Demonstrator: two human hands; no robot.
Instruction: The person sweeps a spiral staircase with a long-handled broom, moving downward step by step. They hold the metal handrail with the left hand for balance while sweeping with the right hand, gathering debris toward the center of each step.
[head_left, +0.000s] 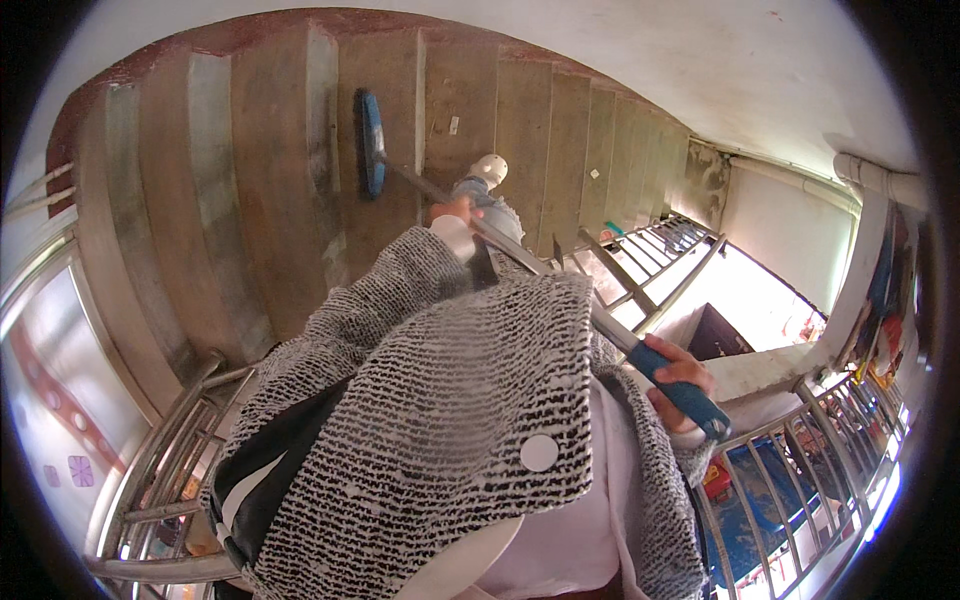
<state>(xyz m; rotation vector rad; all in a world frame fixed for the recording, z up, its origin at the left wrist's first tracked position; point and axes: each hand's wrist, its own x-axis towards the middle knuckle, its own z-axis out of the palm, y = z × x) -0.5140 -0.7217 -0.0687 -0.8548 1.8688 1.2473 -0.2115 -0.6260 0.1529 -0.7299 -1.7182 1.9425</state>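
Observation:
My left hand (454, 211) grips the metal shaft (512, 246) of a long-handled broom, partway down. My right hand (681, 379) is closed around the blue grip (679, 394) at the shaft's upper end. The broom's blue head (371, 142) is over a stair tread, slightly blurred, and I cannot tell whether it touches the step. A white perforated shoe (490, 171) and part of a jeans leg (502, 214) show beyond my left hand. My knitted black-and-white jacket (442, 375) hides the middle of the shaft.
Concrete stairs (270, 172) run across the view. Small white scraps (454, 125) lie on the treads. Metal railings (649, 296) border the stairs at right, with another railing (172, 510) at lower left. A pale wall (675, 60) lines the far side. A blue surface (761, 495) appears beyond the lower-right bars.

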